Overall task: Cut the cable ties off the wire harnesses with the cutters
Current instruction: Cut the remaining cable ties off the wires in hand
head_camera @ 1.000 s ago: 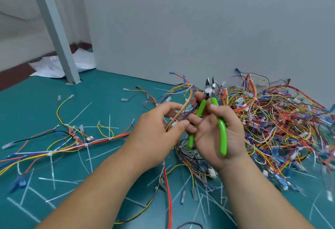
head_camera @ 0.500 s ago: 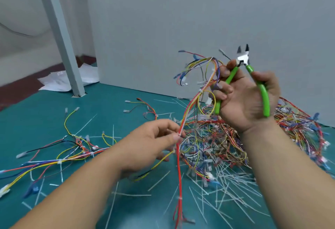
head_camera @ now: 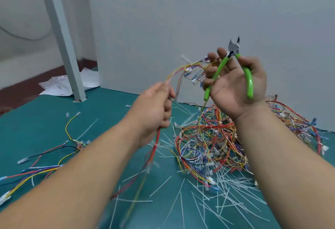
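My right hand (head_camera: 233, 83) is raised above the table and holds the green-handled cutters (head_camera: 247, 76), jaws open and pointing up. Its fingertips also pinch the connector end of one wire harness (head_camera: 190, 69), which arcs left to my left hand (head_camera: 156, 105). My left hand grips that harness in its fist; the red and yellow wires hang down from the fist toward the table. A white cable tie (head_camera: 186, 61) sticks up from the harness near the connectors. A big tangled pile of harnesses (head_camera: 217, 143) lies below my right hand.
The green table mat (head_camera: 45, 120) carries several cut white cable ties (head_camera: 213, 198) in front and loose harnesses (head_camera: 45, 163) at the left. A grey panel wall (head_camera: 181, 20) stands behind, a grey post (head_camera: 61, 38) at the back left, with white paper (head_camera: 59, 85) beside it.
Both hands lifted one harness out of the pile. My right hand rose with the cutters and turned palm toward me; my left hand slid along the wires and closed round them.
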The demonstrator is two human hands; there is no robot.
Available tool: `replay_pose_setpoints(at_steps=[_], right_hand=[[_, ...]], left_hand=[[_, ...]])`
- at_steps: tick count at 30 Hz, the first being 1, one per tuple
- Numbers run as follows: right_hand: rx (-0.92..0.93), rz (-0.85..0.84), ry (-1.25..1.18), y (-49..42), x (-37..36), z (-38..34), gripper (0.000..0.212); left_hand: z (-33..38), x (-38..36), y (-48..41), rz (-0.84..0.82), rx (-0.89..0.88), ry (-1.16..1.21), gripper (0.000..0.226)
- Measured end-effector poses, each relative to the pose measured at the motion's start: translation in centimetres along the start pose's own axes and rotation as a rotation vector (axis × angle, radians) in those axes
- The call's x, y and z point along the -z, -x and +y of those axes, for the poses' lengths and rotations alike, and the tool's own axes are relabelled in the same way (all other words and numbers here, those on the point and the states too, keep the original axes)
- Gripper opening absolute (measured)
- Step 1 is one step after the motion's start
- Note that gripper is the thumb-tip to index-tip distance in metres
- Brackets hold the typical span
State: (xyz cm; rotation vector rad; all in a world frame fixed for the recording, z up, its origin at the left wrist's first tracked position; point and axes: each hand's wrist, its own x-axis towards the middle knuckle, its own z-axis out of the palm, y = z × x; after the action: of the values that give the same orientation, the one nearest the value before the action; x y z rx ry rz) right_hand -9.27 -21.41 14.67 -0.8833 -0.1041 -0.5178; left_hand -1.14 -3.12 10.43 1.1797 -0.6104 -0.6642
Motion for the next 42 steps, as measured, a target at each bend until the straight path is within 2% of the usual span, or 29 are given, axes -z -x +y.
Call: replay_pose_setpoints(at_steps=[4,9,14,16,18,20,23,25,27,32,38,40,42], right_hand=[[-0.104,0.051,0.147,1.2,1.2,1.3,0.037],[-0.174,-0.015,-0.054,3.2,3.5,2.4,0.045],[-0.176,0.162,-0.080,3.3,4.1,3.1,0.040],[-0.189,0.284,0.126,3.4,4.0,3.6,0.035],[-0.185,0.295,0.427,4.0,3.5,4.7,0.032],[-0.178,0.195,0.709,5.3,2.6,6.1,0.029],[-0.113,-0.084,1.278,7.6,1.0,9.2,0.024],[-0.064,-0.248,1.609,8.8,-0.3,12.1,0.039],[-0.094,-0.292,1.760,9.7,-1.6,14.6,0.057],[-0.120,-0.234,1.894,9.4,-1.9,18.4,0.044],[-0.191,-0.223,2.054,8.8,-0.3,20.4,0.042],[-0.124,-0.223,1.971,9.0,-0.2,19.7,0.041],[0.077,-0.102,1.672,9.6,-0.6,18.0,0.032]], left_hand=[[3.2,1.1,-2.1,0.064,-0.108,-0.008,0.038],[5.7,2.7,-3.9,0.104,-0.121,-0.039,0.038],[7.0,3.5,-4.9,0.155,-0.152,-0.120,0.037],[8.1,4.0,-5.2,0.190,-0.184,-0.083,0.038],[8.9,4.5,-5.6,0.187,-0.209,-0.074,0.037],[9.4,4.4,-5.9,0.165,-0.209,-0.114,0.035],[9.7,3.4,-6.5,0.106,-0.156,-0.185,0.030],[9.8,2.5,-6.6,0.033,-0.110,-0.232,0.026],[9.9,1.5,-6.7,-0.032,-0.102,-0.276,0.027],[10.6,-0.1,-6.3,-0.142,-0.185,-0.333,0.037],[10.1,-1.4,-5.3,-0.271,-0.158,-0.382,0.031],[9.5,-1.9,-4.9,-0.255,-0.151,-0.403,0.030],[8.9,-2.5,-4.6,-0.242,-0.152,-0.412,0.029]])
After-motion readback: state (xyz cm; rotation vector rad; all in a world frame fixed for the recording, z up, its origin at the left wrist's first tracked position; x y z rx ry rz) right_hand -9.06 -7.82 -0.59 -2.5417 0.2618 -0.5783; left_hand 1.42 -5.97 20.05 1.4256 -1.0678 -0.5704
